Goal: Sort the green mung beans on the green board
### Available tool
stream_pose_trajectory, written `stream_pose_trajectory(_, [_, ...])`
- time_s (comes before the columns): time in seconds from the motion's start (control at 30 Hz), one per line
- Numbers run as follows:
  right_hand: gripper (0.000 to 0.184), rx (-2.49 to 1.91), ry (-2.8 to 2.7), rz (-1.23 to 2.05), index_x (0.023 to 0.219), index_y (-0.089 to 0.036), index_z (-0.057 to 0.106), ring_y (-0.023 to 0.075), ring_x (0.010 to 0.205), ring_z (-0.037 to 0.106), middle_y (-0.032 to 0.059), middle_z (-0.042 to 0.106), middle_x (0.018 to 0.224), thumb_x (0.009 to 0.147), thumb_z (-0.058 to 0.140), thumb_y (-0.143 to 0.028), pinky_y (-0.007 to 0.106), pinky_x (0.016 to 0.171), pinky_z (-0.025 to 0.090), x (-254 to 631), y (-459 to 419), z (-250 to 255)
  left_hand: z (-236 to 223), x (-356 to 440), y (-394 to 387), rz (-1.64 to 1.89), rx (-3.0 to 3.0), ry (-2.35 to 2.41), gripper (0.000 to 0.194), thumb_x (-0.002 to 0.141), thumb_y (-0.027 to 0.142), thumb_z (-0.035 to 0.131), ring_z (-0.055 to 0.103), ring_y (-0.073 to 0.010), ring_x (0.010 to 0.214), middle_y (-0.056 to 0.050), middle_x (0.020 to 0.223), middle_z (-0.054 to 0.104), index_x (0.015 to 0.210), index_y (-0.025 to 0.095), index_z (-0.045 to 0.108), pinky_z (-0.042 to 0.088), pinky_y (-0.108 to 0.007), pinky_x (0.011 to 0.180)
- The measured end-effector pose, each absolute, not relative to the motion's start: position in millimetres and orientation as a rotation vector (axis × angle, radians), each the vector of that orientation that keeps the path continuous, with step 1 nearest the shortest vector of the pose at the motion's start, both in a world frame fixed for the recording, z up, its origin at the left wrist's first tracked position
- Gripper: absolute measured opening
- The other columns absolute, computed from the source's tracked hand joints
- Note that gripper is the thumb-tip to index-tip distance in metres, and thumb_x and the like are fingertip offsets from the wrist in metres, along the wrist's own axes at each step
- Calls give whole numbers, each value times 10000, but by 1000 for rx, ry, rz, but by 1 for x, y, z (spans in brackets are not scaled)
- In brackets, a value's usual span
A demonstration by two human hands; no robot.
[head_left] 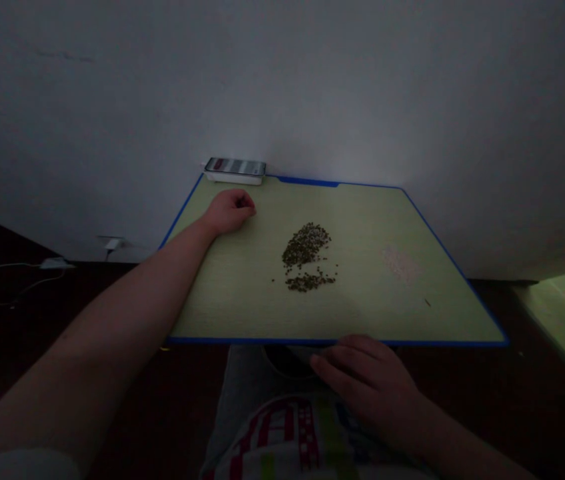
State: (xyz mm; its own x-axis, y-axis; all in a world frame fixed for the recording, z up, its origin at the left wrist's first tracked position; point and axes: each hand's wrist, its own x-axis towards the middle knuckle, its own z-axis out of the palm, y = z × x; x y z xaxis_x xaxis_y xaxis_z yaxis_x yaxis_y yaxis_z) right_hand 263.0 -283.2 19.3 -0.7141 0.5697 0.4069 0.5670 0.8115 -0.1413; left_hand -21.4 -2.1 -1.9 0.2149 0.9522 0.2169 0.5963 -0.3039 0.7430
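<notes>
My left hand rests on the far left of the small yellowish-green table. Its fingers are curled toward the thumb, and what lies inside them, if anything, is hidden. Small greenish-brown beans or seeds lie to its right, in a larger heap and a thinner band nearer me. Below the near table edge, my right hand has its fingers over the rim of a dark, round bowl-like container at my lap. Its thumb is out of sight, and the table edge partly covers the container.
A phone lies on a white box at the back left corner. Pale small grains and a thin brown bit are on the right side. Behind stands a wall; a plug and cables are low at left.
</notes>
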Motion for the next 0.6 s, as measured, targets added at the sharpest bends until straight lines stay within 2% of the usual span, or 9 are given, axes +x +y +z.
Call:
stream_pose_trajectory(0.17, [310,-898,-2534,-118,1209,-161,586,197,758,572,75,659,834,932,447,-151,339,696,484,242,-271,17,1,-21,-5,892,1987,1444,160,638,291,626,480,-117,590,8,601,552,726,158,622,366,-237,550])
stream_pose_trajectory(0.27, [332,-864,-2619,-116,1225,-127,577,204,758,566,95,658,866,921,446,-137,339,670,479,222,-262,11,2,-20,-6,904,1969,1444,155,639,292,622,481,-122,596,8,597,548,720,160,615,372,-240,558])
stream_pose_trajectory(0.4, [283,-862,-2714,-110,1135,-66,608,218,767,561,138,658,898,908,457,-143,346,654,479,194,-248,8,2,-20,-7,914,1947,1428,153,633,288,623,476,-123,597,8,601,542,718,161,609,372,-245,562])
stream_pose_trajectory(0.6, [296,-1029,-2736,-68,1160,-52,578,225,792,561,138,642,908,902,446,-115,345,651,496,164,-226,14,0,-20,-7,914,1926,1429,157,640,301,631,461,-113,574,15,602,536,713,167,594,370,-243,544])
